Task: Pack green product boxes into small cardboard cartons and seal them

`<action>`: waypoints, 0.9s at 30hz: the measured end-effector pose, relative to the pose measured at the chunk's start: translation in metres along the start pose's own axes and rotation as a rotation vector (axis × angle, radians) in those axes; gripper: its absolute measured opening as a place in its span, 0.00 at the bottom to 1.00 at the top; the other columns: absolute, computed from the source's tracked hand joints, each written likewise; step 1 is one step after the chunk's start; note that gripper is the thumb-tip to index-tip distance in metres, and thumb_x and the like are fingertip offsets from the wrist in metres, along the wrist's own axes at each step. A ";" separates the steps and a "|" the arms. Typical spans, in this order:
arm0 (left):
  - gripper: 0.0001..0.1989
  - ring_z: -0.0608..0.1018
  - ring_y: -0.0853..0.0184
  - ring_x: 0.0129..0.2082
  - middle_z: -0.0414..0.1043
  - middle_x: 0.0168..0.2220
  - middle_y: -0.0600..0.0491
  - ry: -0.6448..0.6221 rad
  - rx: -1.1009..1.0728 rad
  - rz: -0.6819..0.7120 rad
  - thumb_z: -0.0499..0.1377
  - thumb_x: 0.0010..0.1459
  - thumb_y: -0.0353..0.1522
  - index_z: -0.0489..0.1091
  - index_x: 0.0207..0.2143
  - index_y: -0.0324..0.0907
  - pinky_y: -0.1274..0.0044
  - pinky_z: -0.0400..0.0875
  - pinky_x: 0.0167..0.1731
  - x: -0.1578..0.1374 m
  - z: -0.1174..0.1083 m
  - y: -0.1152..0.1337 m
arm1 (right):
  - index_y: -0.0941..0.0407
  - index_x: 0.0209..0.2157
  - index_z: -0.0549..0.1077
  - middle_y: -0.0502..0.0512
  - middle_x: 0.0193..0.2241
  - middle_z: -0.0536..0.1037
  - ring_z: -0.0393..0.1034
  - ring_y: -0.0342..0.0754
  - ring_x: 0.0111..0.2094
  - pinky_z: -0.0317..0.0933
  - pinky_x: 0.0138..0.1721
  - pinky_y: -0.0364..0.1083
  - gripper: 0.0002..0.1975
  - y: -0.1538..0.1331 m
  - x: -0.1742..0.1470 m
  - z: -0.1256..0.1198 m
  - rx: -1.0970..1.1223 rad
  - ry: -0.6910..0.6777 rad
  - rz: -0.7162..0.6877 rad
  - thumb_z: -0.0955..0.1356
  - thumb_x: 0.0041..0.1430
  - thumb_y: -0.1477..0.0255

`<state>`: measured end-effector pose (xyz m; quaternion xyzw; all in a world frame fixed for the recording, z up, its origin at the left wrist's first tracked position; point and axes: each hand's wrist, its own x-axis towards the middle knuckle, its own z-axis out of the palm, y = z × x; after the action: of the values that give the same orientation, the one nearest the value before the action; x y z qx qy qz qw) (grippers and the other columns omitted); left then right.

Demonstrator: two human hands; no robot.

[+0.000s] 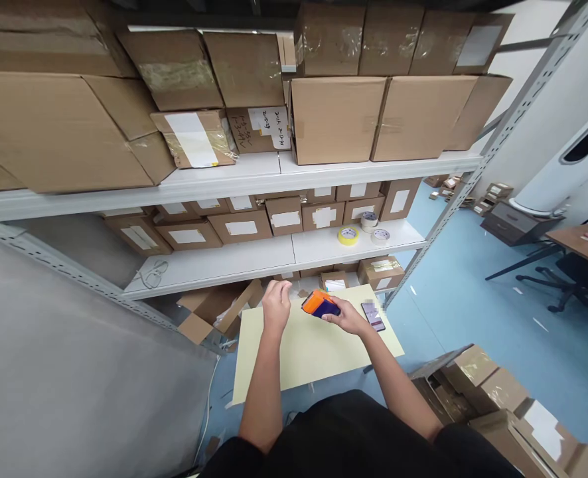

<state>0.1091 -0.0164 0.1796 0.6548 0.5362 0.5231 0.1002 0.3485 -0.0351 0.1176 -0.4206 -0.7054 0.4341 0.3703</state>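
My right hand [347, 317] is wrapped round an orange and dark blue handheld block [318, 303], whose exact kind I cannot make out. It is held tilted above a pale yellow tabletop [296, 358]. To its left, my left hand [276, 304] is raised with its fingers curled together. Whatever those fingers pinch, if anything, is too small to see. A phone [373, 316] with a lit screen lies on the tabletop's right side, just beyond my right hand.
Cardboard boxes [338, 119] fill the upper shelf. Labelled smaller boxes [241, 226], a yellow tape roll [348, 235] and white rolls [380, 236] sit on the middle shelf. An opened carton [219, 309] stands left of the tabletop. More boxes [503, 392] are stacked at lower right.
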 end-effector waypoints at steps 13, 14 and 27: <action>0.16 0.78 0.55 0.49 0.78 0.44 0.45 -0.072 0.041 0.045 0.52 0.71 0.39 0.78 0.46 0.46 0.66 0.70 0.56 0.024 -0.037 -0.018 | 0.53 0.53 0.75 0.56 0.45 0.81 0.76 0.57 0.45 0.70 0.49 0.54 0.23 0.015 0.058 0.030 0.008 0.103 0.005 0.73 0.60 0.57; 0.16 0.77 0.53 0.53 0.78 0.49 0.44 -0.119 0.056 0.050 0.53 0.70 0.40 0.77 0.50 0.46 0.64 0.68 0.59 0.020 -0.037 -0.021 | 0.53 0.54 0.75 0.58 0.46 0.81 0.76 0.58 0.47 0.69 0.51 0.56 0.24 0.020 0.065 0.033 -0.027 0.166 0.013 0.73 0.60 0.57; 0.32 0.82 0.54 0.51 0.65 0.67 0.43 -0.046 -0.040 -0.282 0.58 0.65 0.43 0.58 0.70 0.52 0.67 0.80 0.44 -0.016 -0.051 -0.078 | 0.56 0.58 0.71 0.68 0.48 0.79 0.74 0.65 0.51 0.65 0.53 0.57 0.25 0.061 0.199 -0.005 -0.598 0.512 0.155 0.72 0.61 0.64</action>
<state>0.0238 -0.0195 0.1387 0.5827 0.6099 0.4992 0.1980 0.2951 0.1653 0.0947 -0.6561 -0.6519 0.1176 0.3616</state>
